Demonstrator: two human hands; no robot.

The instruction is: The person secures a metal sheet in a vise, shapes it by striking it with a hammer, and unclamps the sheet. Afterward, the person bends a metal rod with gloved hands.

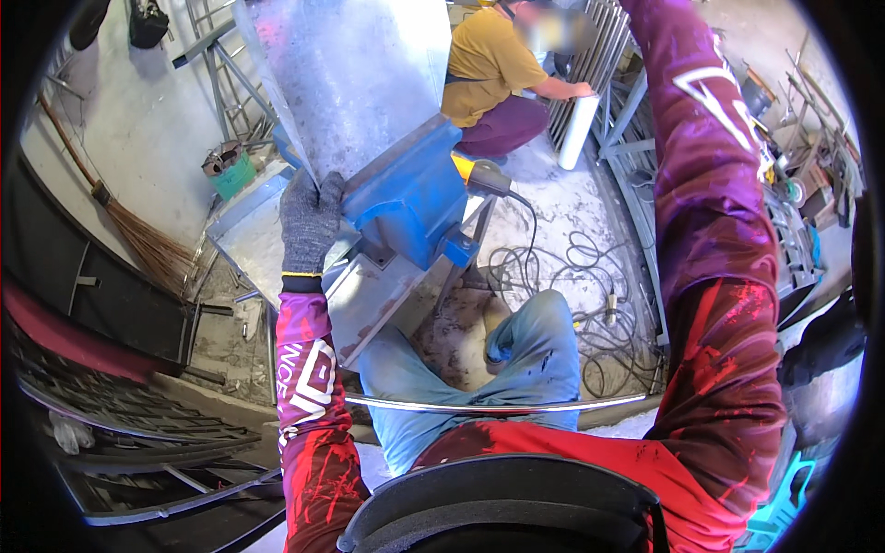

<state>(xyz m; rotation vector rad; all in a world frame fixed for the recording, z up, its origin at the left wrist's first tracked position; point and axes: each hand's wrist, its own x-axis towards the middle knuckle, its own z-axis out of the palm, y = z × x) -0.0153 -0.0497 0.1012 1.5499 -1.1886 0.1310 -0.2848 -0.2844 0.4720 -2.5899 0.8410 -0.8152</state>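
My left hand (311,221), in a dark grey knitted glove, grips the lower left edge of a large shiny metal sheet (355,83), with the thumb on one side and the fingers on the other. The sheet stands upright behind a blue bench vise (410,203), which is fixed to a metal workbench (369,300). Whether the jaws clamp the sheet is hidden. My right arm (714,203) reaches up past the top edge, and its hand is out of view. A yellow and black corded power tool (484,175) lies just beyond the vise.
A co-worker (502,78) squats beyond the vise, a hand on a white cylinder (579,129). Loose cables (599,323) coil across the floor. A broom (138,226) leans at left near a green bucket (230,170). Metal frames (636,120) and clutter stand at right.
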